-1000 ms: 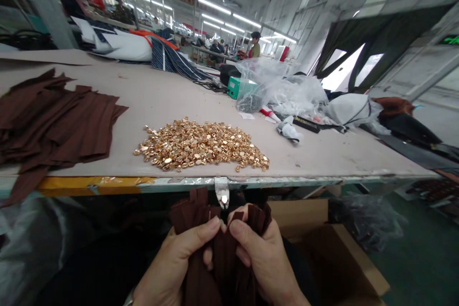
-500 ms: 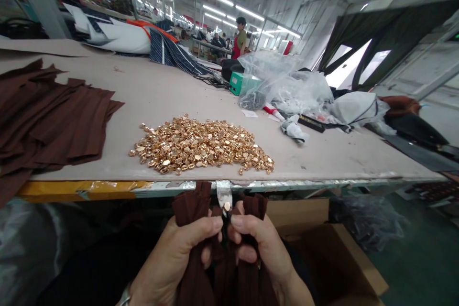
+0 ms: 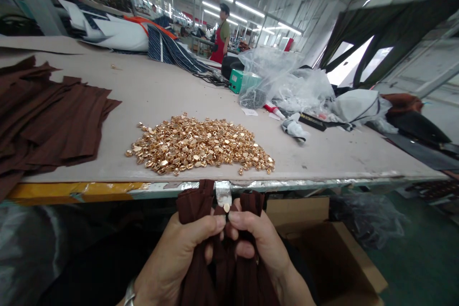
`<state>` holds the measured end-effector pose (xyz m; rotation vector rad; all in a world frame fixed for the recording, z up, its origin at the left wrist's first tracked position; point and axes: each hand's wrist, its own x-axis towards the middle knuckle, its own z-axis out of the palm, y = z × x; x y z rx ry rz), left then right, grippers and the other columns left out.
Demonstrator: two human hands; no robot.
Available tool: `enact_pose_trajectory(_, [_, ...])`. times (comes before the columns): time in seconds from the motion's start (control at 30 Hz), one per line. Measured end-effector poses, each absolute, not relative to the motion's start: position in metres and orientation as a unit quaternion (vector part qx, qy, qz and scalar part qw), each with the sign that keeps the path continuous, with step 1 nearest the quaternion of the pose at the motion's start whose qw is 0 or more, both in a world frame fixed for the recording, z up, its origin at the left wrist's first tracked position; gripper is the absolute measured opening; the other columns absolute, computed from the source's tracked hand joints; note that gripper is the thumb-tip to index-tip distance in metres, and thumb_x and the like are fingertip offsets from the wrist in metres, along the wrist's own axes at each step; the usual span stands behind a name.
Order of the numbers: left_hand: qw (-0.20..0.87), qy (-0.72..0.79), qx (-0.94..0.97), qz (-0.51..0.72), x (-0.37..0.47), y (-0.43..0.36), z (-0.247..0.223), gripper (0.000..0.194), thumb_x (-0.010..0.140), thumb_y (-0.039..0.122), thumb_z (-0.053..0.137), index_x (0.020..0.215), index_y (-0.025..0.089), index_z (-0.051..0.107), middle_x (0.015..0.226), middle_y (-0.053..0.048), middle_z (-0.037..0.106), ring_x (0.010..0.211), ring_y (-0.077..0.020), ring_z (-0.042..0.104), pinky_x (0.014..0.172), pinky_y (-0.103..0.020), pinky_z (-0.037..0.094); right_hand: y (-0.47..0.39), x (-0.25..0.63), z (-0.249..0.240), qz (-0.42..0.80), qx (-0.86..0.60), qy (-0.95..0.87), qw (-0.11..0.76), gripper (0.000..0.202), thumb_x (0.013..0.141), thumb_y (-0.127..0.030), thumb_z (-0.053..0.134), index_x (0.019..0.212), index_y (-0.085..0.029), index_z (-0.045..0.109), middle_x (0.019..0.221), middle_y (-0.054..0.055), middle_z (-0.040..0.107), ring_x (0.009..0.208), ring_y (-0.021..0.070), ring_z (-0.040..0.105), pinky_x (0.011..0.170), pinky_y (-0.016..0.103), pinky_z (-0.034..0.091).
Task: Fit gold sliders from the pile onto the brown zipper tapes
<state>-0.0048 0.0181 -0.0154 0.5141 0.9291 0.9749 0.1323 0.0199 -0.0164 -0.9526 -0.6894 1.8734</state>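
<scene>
My left hand (image 3: 186, 244) is closed on brown zipper tapes (image 3: 195, 205), thumb and fingers pinched together. Close beside it, my right hand (image 3: 263, 236) grips more brown zipper tape (image 3: 253, 203) the same way. Between the two thumbs, a gold zipper slider (image 3: 226, 207) sits at the end of a taped metal holder (image 3: 224, 191) on the table's front edge. A tape end lies between my fingertips just below the slider; whether it enters the slider is hidden. Just beyond my hands, a heap of gold zipper sliders (image 3: 201, 146) lies on the table.
A stack of brown zipper tapes (image 3: 64, 119) covers the table's (image 3: 340, 153) left. Towards the back are a green box (image 3: 240, 81), clear plastic bags (image 3: 294, 83) and striped fabric (image 3: 168, 50). A cardboard box (image 3: 353, 248) stands below, right. A person in a red apron (image 3: 219, 40) is in the background.
My hands have drawn slightly closer together at the slider, still holding the tapes. The person in the red apron has moved left in the background.
</scene>
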Motion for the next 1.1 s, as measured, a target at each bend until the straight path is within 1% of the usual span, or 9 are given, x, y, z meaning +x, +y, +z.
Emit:
enact_pose_trajectory(0.13, [0.753, 0.429, 0.227, 0.444, -0.004, 0.017, -0.017, 0.01, 0.065, 0.023, 0.072, 0.061, 0.014, 0.069, 0.05, 0.0, 0.06, 0.043, -0.0082, 0.046, 0.043, -0.019, 0.036, 0.021, 0.132, -0.018, 0.759, -0.392, -0.264, 0.447, 0.024, 0.068, -0.028, 0.07, 0.061, -0.014, 0.051, 0.057, -0.001, 0.058, 0.035, 0.0031, 0.041, 0.031, 0.013, 0.024])
enact_pose_trajectory(0.27, [0.739, 0.441, 0.225, 0.457, -0.002, 0.018, -0.016, 0.01, 0.063, 0.023, 0.073, 0.061, 0.014, 0.068, 0.052, 0.0, 0.062, 0.043, -0.0079, 0.045, 0.042, -0.019, 0.035, 0.022, 0.131, -0.021, 0.757, -0.39, -0.268, 0.45, 0.024, 0.068, -0.028, 0.07, 0.06, -0.014, 0.052, 0.056, 0.0, 0.058, 0.037, 0.0047, 0.045, 0.031, 0.012, 0.023])
enact_pose_trajectory(0.37, [0.735, 0.443, 0.234, 0.456, -0.001, 0.019, -0.015, 0.011, 0.063, 0.024, 0.074, 0.064, 0.014, 0.069, 0.056, -0.001, 0.063, 0.046, -0.0089, 0.047, 0.043, -0.02, 0.036, 0.022, 0.13, -0.021, 0.748, -0.392, -0.269, 0.463, 0.024, 0.067, -0.028, 0.071, 0.059, -0.014, 0.052, 0.056, 0.0, 0.058, 0.037, 0.0041, 0.042, 0.031, 0.013, 0.023])
enact_pose_trajectory(0.5, [0.712, 0.454, 0.265, 0.466, -0.001, 0.021, -0.014, 0.013, 0.063, 0.025, 0.074, 0.06, 0.014, 0.067, 0.053, 0.001, 0.06, 0.045, -0.009, 0.046, 0.042, -0.02, 0.036, 0.023, 0.128, -0.018, 0.734, -0.409, -0.279, 0.465, 0.028, 0.067, -0.032, 0.072, 0.057, -0.014, 0.053, 0.05, -0.002, 0.055, 0.033, 0.0034, 0.038, 0.03, 0.013, 0.021])
enact_pose_trajectory(0.63, [0.675, 0.476, 0.293, 0.482, -0.001, 0.021, -0.016, 0.016, 0.064, 0.027, 0.075, 0.061, 0.015, 0.066, 0.054, 0.002, 0.06, 0.046, -0.0093, 0.047, 0.043, -0.02, 0.037, 0.026, 0.13, -0.014, 0.717, -0.422, -0.302, 0.465, 0.03, 0.064, -0.033, 0.076, 0.056, -0.013, 0.054, 0.047, -0.004, 0.052, 0.032, 0.0013, 0.033, 0.029, 0.014, 0.018])
enact_pose_trajectory(0.73, [0.659, 0.493, 0.295, 0.487, 0.0, 0.018, -0.02, 0.022, 0.065, 0.033, 0.076, 0.059, 0.016, 0.062, 0.048, 0.004, 0.054, 0.044, -0.0094, 0.045, 0.043, -0.021, 0.036, 0.028, 0.135, -0.013, 0.695, -0.428, -0.351, 0.459, 0.031, 0.067, -0.034, 0.075, 0.059, -0.013, 0.054, 0.051, -0.004, 0.055, 0.033, 0.0007, 0.033, 0.031, 0.014, 0.02])
enact_pose_trajectory(0.8, [0.655, 0.495, 0.291, 0.492, 0.001, 0.016, -0.022, 0.025, 0.065, 0.035, 0.076, 0.058, 0.016, 0.06, 0.046, 0.005, 0.052, 0.044, -0.0096, 0.045, 0.043, -0.021, 0.035, 0.028, 0.138, -0.013, 0.679, -0.436, -0.378, 0.453, 0.032, 0.069, -0.036, 0.074, 0.061, -0.014, 0.052, 0.05, -0.004, 0.054, 0.034, 0.0012, 0.034, 0.032, 0.014, 0.021])
enact_pose_trajectory(0.97, [0.663, 0.487, 0.281, 0.494, 0.002, 0.016, -0.022, 0.026, 0.065, 0.037, 0.076, 0.06, 0.016, 0.06, 0.048, 0.004, 0.054, 0.045, -0.0109, 0.048, 0.045, -0.022, 0.037, 0.028, 0.14, -0.016, 0.671, -0.44, -0.396, 0.448, 0.036, 0.071, -0.04, 0.074, 0.062, -0.015, 0.049, 0.048, -0.005, 0.05, 0.035, 0.0016, 0.031, 0.033, 0.015, 0.019])
enact_pose_trajectory(1.1, [0.641, 0.497, 0.302, 0.5, 0.001, 0.02, -0.019, 0.027, 0.065, 0.036, 0.077, 0.058, 0.016, 0.06, 0.046, 0.004, 0.053, 0.044, -0.0097, 0.047, 0.045, -0.021, 0.037, 0.033, 0.141, -0.014, 0.619, -0.469, -0.446, 0.445, 0.036, 0.073, -0.042, 0.072, 0.062, -0.015, 0.051, 0.048, -0.006, 0.046, 0.037, 0.0028, 0.031, 0.035, 0.016, 0.021])
